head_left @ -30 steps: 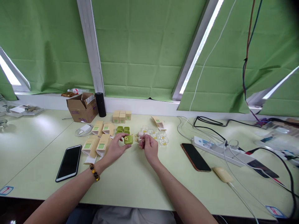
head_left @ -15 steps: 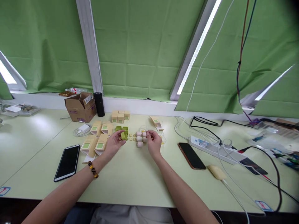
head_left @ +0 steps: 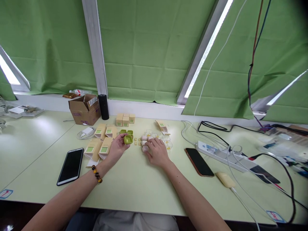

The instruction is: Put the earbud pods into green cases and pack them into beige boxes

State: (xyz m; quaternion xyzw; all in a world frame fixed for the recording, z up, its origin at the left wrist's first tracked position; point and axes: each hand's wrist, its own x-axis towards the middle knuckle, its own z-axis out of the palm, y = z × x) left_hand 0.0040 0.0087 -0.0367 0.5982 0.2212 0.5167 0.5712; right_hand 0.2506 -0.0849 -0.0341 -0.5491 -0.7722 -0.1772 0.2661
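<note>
My left hand (head_left: 117,147) is closed on a small green square container (head_left: 128,139), its hollow side turned toward me. Further back lie more green containers (head_left: 130,132) of the same kind, close to that hand. Several tiny yellow pieces (head_left: 135,141) are set out in rows between my hands. My right hand (head_left: 157,151) reaches over a cluster of small pale pink cylinders (head_left: 143,143). Its thumb and fingertips close around the nearest pale pink cylinder (head_left: 145,149), and the hand covers part of the cluster. Clear shells (head_left: 167,142) with yellow marks lie just right of it.
Opened cartons (head_left: 105,147) lie left of my left hand, beside a phone (head_left: 70,166). Small boxes (head_left: 125,120) stand at the back near a cardboard box (head_left: 84,110) and a black cylinder (head_left: 103,107). On the right are another phone (head_left: 199,162), a power strip (head_left: 220,156) and cables.
My right hand has moved left and down over the pale pink cylinders, covering more of them. My left hand has turned the green container so its hollow faces me.
</note>
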